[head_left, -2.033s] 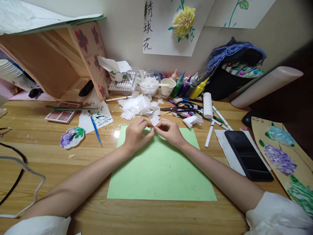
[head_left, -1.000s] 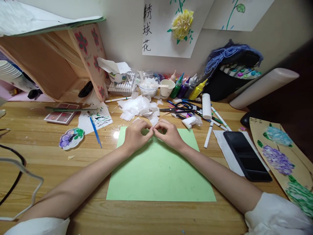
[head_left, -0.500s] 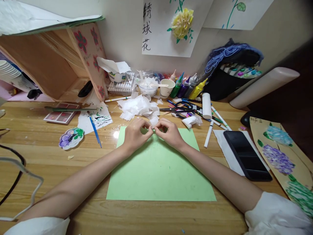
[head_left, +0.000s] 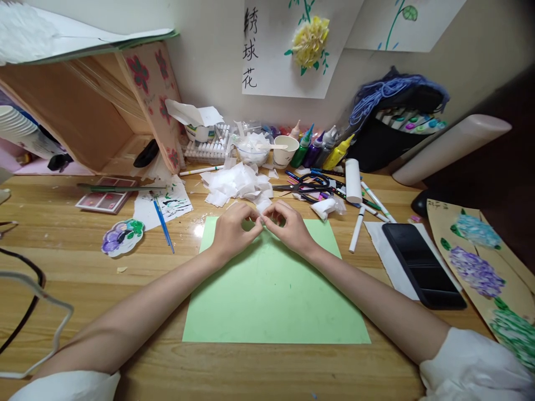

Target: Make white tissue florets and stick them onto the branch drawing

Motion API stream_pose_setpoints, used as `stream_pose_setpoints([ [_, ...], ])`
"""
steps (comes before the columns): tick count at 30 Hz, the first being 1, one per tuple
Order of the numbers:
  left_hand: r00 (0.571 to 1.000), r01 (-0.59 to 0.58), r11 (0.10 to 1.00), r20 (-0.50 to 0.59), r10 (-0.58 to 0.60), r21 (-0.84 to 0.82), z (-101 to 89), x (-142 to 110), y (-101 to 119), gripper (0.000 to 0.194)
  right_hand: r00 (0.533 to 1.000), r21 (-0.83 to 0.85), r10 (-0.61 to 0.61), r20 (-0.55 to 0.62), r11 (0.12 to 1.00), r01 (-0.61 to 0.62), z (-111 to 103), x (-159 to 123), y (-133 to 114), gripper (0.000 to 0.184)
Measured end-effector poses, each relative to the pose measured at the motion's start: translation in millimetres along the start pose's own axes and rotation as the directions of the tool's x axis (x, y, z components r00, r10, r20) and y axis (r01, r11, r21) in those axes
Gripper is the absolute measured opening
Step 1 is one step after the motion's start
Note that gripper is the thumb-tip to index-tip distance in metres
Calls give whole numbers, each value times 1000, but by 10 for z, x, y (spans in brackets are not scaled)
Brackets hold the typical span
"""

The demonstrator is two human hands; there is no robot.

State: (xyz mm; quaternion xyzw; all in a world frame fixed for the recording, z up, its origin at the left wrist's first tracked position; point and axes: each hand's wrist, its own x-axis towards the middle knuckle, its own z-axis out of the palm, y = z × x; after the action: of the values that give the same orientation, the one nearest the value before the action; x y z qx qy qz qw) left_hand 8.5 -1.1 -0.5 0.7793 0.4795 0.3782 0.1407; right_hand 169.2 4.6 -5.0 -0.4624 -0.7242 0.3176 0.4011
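Note:
Over the top of the light green sheet (head_left: 276, 295), my left hand (head_left: 236, 229) and my right hand (head_left: 289, 225) meet fingertip to fingertip. Both are closed in a pinch, thumb against forefinger. Between the tips shows a tiny whitish bit that looks like a small piece of white paper (head_left: 262, 218); the fingers hide most of it. Just beyond the hands lies a heap of torn white paper pieces (head_left: 236, 182). Black-handled scissors (head_left: 311, 186) lie to the right of that heap.
At the left are a paint palette (head_left: 122, 236), blue brushes (head_left: 163, 225) and a paint-marked paper (head_left: 175, 200). A paper cup (head_left: 285, 151) and several paint bottles (head_left: 340, 153) stand by the wall. On the right lie loose markers (head_left: 356, 229), a black phone (head_left: 424, 267) and a flower picture (head_left: 476, 273).
Both hands stay in the same place over the green sheet. Their fingertips shift slightly against each other, and the whitish bit between them shows more or less. The view moves a little.

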Motion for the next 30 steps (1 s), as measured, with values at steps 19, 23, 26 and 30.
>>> stream_pose_setpoints([
  [19,996,37,999,85,-39,15,-25,-10,36,16,989,-82,-116,-94,991,108,1,-30,-39,7],
  [23,991,78,996,106,-82,39,-5,-14,16,19,985,-118,-156,-67,982,148,6,-41,-52,7],
  [26,991,82,994,98,-88,66,0,-13,19,19,986,-132,-147,-75,982,136,7,-41,-51,8],
  [30,993,80,992,76,-88,100,-9,-12,45,19,990,-122,-118,-83,987,108,4,-36,-50,8],
])
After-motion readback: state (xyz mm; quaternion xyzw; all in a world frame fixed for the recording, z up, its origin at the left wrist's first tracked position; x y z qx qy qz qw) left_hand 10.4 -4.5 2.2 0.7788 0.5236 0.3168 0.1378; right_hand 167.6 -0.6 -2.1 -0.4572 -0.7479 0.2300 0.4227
